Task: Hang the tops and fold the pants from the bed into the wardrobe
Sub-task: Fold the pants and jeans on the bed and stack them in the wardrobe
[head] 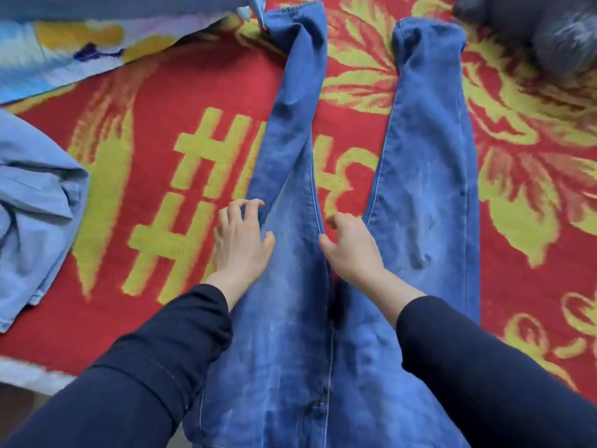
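- Shirt (35, 202): light blue, crumpled, at the left edge of the blanket (181, 101).
- Blanket: red with a yellow pattern, spread under everything; a patterned cloth (64, 50) overlaps its far left corner.
- Left hand (240, 244): at the outer edge of the left-hand leg of the jeans (290, 302). Fingers curled, thumb on the denim. Whether it pinches fabric cannot be told.
- Jeans: blue, flat on the blanket, waist nearest the person, legs spread apart and pointing away.
- Right hand (352, 250): between the two legs, at the inner seam of the left-hand leg. Fingers curled, thumb touching the seam; grip not discernible.
- Dark furry item (549, 30): far right corner, blurred.
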{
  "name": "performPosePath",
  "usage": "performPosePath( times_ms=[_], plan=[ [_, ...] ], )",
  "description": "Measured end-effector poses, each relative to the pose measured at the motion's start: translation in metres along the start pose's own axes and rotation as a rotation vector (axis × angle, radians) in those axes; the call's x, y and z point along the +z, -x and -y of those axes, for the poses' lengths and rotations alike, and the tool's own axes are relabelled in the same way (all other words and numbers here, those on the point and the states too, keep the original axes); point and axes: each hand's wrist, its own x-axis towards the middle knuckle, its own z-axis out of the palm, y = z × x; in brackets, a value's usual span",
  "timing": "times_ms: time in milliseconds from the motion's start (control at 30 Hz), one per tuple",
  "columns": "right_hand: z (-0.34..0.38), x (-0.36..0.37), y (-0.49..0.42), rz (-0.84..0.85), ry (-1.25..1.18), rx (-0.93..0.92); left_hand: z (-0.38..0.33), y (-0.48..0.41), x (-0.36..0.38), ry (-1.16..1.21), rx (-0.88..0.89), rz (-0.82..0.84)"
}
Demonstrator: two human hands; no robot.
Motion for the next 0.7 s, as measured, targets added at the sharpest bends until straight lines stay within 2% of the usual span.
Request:
performPosePath(
  times_ms=[200,267,300,367,400,467,533,633,700],
  plan=[
    [0.023,0.018,-0.095,0.02,-0.139,0.119,-0.003,-0.085,0.019,-0.018,0.054,-0.01],
    [0.031,0.022,-0.121,0.007,-0.198,0.192,-0.007,-0.109,0.023,0.106,0.077,-0.056],
    [0.033,0.021,-0.131,-0.022,-0.203,0.23,-0.005,-0.119,0.022,0.244,0.038,-0.099],
    [0.028,0.016,-0.143,-0.092,-0.192,0.341,0.015,-0.137,0.016,0.506,-0.215,-0.237],
    [0.026,0.012,-0.144,-0.087,-0.202,0.402,0.031,-0.144,0.012,0.561,-0.374,-0.274],
    [0.025,0.008,-0.146,0.021,-0.167,0.452,0.058,-0.153,0.003,0.443,-0.521,-0.17],
    [0.032,0.003,-0.158,0.046,-0.129,0.403,0.066,-0.167,-0.004,0.332,-0.476,-0.012],
    [0.054,-0.012,-0.196,-0.085,-0.16,0.291,0.049,-0.212,-0.018,0.357,-0.363,-0.029],
    [0.065,-0.019,-0.228,-0.125,-0.173,0.223,0.037,-0.247,-0.021,0.347,-0.228,-0.027]
  ],
)
